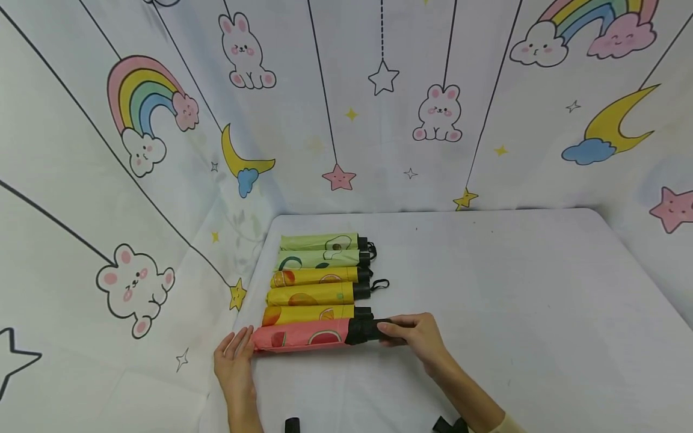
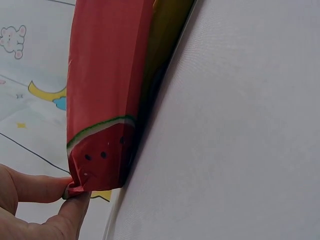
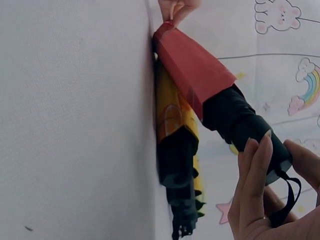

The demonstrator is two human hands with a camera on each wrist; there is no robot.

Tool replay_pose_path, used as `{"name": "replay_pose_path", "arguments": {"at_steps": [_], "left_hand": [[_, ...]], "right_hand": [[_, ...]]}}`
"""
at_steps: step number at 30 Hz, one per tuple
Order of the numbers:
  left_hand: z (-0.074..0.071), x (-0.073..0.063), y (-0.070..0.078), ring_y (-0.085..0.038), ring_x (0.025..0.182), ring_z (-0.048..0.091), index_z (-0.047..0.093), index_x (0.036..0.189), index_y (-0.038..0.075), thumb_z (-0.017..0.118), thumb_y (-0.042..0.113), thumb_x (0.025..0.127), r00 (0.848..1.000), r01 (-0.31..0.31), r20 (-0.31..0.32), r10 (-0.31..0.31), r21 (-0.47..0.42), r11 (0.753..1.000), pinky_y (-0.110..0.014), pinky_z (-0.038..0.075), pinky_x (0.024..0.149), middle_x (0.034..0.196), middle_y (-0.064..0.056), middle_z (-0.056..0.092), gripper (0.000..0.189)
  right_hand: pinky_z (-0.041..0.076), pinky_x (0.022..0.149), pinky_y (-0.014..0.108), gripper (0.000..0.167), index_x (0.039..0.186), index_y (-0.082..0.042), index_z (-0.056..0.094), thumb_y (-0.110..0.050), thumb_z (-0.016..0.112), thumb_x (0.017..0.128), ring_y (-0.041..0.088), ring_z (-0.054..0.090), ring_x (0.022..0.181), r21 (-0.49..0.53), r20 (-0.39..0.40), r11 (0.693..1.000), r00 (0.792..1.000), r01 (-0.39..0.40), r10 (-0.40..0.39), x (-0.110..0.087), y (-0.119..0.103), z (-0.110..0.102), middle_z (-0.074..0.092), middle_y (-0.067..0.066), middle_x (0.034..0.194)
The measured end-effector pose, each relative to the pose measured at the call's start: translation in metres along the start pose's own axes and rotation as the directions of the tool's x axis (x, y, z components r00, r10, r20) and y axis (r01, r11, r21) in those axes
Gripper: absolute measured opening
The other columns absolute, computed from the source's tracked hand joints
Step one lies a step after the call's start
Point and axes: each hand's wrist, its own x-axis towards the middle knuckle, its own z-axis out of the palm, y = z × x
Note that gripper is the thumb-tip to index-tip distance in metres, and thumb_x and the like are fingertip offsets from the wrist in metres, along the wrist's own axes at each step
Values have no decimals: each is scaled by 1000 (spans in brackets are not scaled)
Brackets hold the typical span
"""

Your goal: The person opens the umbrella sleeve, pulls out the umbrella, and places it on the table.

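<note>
A folded umbrella in a red watermelon-print sleeve (image 1: 303, 335) lies crosswise at the near side of a row of sleeved umbrellas. My left hand (image 1: 236, 364) pinches the closed end of its sleeve (image 2: 102, 160) between thumb and finger. At the other end, my right hand (image 1: 419, 340) grips the black handle (image 3: 257, 137), a wrist loop (image 3: 290, 200) hanging beside the palm. In the right wrist view the handle end is raised and the umbrella tilts. The nearest yellow orange-print umbrella (image 1: 311, 314) is directly behind it.
Behind are two more yellow umbrellas, one with a looped strap (image 1: 310, 294), and two green avocado-print umbrellas (image 1: 319, 242), handles to the right. Dark objects (image 1: 292, 425) show at the bottom edge. Printed cloth walls (image 1: 400, 162) border the white table (image 1: 509, 288).
</note>
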Motion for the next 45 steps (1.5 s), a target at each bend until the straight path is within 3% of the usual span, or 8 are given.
{"name": "replay_pose_path", "arguments": {"at_steps": [31, 45], "left_hand": [[-1, 2, 0, -27, 137, 57, 21, 161, 5, 58, -1, 104, 1000, 13, 26, -12, -21, 1000, -23, 48, 103, 154, -21, 48, 68], [-1, 1, 1, -24, 133, 61, 24, 158, 3, 58, -3, 103, 1000, -7, 16, 7, -29, 1000, -22, 50, 100, 150, -21, 51, 65]], "right_hand": [[64, 79, 39, 37, 105, 10, 77, -20, 87, 86, 31, 78, 78, 66, -21, 998, 1000, -2, 4, -7, -5, -21, 77, 18, 96], [64, 77, 40, 39, 106, 12, 76, -20, 86, 87, 32, 78, 76, 47, -43, 999, 999, 12, -10, -11, -5, -35, 77, 20, 93]]}}
